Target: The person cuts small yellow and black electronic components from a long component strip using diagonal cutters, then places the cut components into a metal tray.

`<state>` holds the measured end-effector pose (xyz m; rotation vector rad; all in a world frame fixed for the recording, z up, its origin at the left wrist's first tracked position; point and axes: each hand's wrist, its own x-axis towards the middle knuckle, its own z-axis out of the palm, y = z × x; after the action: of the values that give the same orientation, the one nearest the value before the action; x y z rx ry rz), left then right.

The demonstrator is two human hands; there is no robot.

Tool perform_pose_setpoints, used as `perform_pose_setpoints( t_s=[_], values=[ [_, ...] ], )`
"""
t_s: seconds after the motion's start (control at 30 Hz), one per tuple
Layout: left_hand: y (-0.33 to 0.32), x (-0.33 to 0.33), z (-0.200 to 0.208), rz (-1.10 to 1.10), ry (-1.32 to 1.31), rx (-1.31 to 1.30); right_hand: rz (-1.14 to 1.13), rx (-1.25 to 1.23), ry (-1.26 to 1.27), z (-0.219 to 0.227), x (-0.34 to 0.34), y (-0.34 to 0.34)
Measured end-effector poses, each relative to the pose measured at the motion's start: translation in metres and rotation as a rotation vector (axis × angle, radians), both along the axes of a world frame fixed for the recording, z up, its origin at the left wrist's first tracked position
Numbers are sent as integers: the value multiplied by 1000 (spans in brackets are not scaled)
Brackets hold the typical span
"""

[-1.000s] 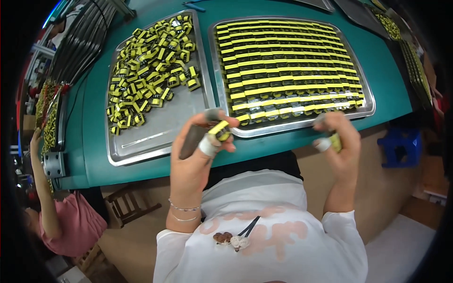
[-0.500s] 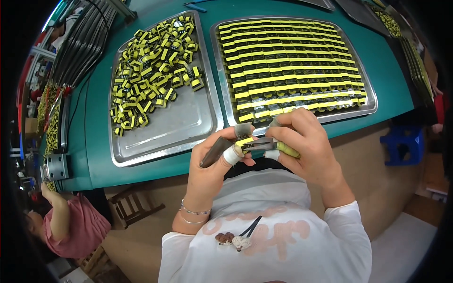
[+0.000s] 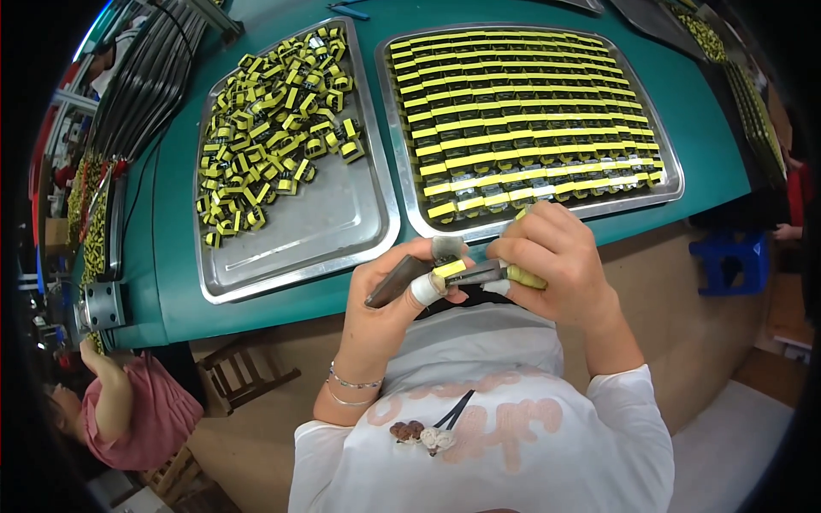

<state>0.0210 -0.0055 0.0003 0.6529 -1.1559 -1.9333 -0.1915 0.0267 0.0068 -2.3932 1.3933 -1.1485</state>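
Note:
Close in front of my body, my left hand [image 3: 376,295] pinches a small yellow-and-black component [image 3: 449,268], like a taped coil, between its taped thumb and finger. The same hand also keeps a dark flat bar [image 3: 398,280] across its palm. From the right, my right hand [image 3: 560,261] grips a pair of pliers [image 3: 483,274] with yellow-green handles. Their dark jaw tips reach the component's lower edge; whether they bite on it is too small to tell. My right fingers partly hide the handles.
A metal tray [image 3: 342,209] at left carries a loose heap of similar components. Another metal tray [image 3: 416,221] at right holds them in tight rows. Both rest on a green table [image 3: 167,256]. A blue stool [image 3: 729,262] stands at right; a person in pink [image 3: 141,402] sits at lower left.
Both hands have dropped slightly toward my body. The pliers have tilted, and their jaws look closer together. The right fingers have curled further in. The component stays in my left pinch.

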Motion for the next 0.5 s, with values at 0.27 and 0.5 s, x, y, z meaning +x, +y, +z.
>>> perform_pose_setpoints(
  t_s=[0.27, 0.5],
  values=[
    [2, -3, -6, 44, 96, 20, -50, 63, -7, 4, 1, 8],
    [2, 0, -8, 67, 98, 53, -83, 114, -66, 5, 1, 13]
  ],
)
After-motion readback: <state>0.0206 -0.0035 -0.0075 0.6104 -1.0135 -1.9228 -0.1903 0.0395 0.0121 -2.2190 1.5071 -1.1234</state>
